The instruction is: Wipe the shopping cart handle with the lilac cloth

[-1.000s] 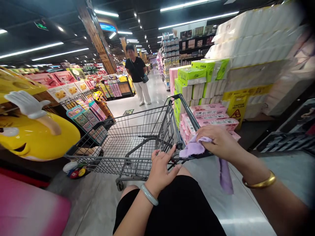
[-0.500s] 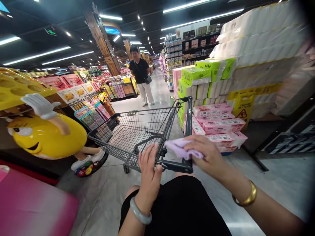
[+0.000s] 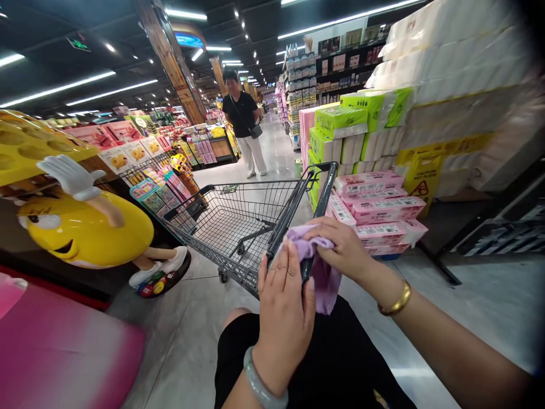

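Note:
A wire shopping cart [image 3: 238, 218] stands in front of me, its basket bare. My right hand [image 3: 340, 247] is closed on a lilac cloth [image 3: 321, 270] and presses it against the black cart handle [image 3: 317, 207]. My left hand [image 3: 285, 307] rests on the handle's near end with fingers together and stretched out flat, touching the cloth's edge. A green bangle sits on my left wrist and a gold bangle on my right.
A big yellow candy figure [image 3: 85, 227] with a white glove stands at left beside snack racks. Stacks of pink and green tissue packs [image 3: 374, 207] and a yellow wet-floor sign [image 3: 423, 176] are at right. A person in a black top [image 3: 244, 128] stands down the aisle.
The cart has swung so its handle now points toward me. My right hand slid the cloth left along the handle, and my left hand moved up beside it.

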### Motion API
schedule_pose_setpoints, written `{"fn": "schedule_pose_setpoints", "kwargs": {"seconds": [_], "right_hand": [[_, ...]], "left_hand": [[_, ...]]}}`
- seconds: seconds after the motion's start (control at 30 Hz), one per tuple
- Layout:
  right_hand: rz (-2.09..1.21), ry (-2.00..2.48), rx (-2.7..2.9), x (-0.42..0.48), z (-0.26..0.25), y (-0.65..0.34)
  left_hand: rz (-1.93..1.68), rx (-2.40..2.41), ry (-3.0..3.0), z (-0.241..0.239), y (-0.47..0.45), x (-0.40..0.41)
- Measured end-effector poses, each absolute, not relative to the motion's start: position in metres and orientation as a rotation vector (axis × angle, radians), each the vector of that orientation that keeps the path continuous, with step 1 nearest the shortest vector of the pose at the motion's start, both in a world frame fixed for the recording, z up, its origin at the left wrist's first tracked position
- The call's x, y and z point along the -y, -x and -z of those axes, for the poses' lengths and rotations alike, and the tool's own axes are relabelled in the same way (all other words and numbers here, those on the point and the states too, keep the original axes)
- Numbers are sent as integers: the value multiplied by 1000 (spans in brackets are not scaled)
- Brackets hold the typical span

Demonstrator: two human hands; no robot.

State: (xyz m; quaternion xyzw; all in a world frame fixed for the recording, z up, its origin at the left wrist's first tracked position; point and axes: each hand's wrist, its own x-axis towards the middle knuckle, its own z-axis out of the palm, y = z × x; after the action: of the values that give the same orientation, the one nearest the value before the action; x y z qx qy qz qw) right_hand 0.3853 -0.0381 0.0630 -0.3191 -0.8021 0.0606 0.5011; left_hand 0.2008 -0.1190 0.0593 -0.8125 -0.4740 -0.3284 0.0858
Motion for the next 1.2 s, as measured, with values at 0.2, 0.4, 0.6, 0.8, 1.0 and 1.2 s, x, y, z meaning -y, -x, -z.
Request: {"fn": "schedule_pose_setpoints", "kwargs": {"seconds": [0.2, 0.4, 0.6, 0.8, 1.0, 1.2], "right_hand": [[-216, 876, 2115, 19, -80, -386], [-223, 894, 2191, 31, -90, -361], [-262, 910, 2176, 61, -87, -327], [-268, 974, 2211, 91, -90, -296], [-326, 1021, 2296, 120, -93, -274], [-301, 1068, 2409, 139, -112, -249]], "left_hand": [[933, 1292, 2590, -66, -175, 123], [953, 1236, 2646, -67, -143, 130], [945, 1194, 2718, -70, -95, 149], [1026, 1257, 2727, -70, -56, 164], [1071, 1344, 2678, -69, -22, 183], [767, 1462, 2439, -77, -3, 210]]}}
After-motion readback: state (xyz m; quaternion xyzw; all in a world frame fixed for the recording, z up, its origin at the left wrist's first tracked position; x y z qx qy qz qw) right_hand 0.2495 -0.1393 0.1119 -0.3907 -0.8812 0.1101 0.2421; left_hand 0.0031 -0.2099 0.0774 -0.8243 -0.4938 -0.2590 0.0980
